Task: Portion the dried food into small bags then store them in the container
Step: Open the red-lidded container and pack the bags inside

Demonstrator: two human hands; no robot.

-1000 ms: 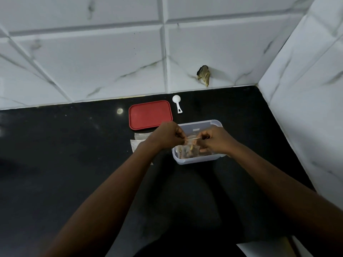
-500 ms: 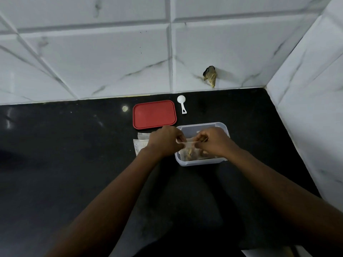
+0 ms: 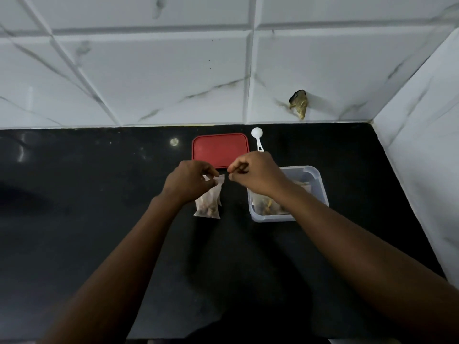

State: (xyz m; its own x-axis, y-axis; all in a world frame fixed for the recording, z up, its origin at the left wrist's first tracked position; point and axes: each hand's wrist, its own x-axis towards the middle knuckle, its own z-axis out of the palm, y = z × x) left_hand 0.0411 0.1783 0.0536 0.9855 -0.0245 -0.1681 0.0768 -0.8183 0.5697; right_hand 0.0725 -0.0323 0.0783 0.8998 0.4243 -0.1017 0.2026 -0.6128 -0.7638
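We note dim, cool light. The black counter (image 3: pixel 74 232) bears one small glare spot and soft shadow at centre front. Wall (image 3: pixel 154 70) tile lines bow toward the edges.
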